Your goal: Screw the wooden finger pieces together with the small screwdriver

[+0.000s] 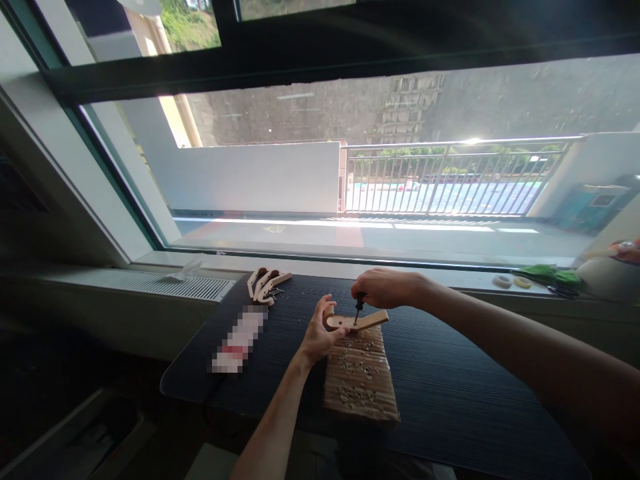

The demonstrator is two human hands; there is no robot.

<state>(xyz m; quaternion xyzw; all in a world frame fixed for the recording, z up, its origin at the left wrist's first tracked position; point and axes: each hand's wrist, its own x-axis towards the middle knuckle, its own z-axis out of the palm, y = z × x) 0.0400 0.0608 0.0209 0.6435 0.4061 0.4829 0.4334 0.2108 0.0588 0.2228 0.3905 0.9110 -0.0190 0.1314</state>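
My left hand [319,331] grips the curved end of a light wooden hook-shaped piece [369,321] that lies across the far edge of a cardboard pad [360,377] full of small holes. My right hand [384,288] is closed round the dark handle of a small screwdriver [359,308], held upright with its tip on the wooden piece. Both rest on a dark table [450,387] by a window.
Several more wooden hook pieces [267,284] lie at the table's far left corner. A blurred pink and white object [239,339] sits left of my hands. A green item [550,275] and tape rolls [513,282] rest on the sill at right. A vent grille [180,285] runs along the left.
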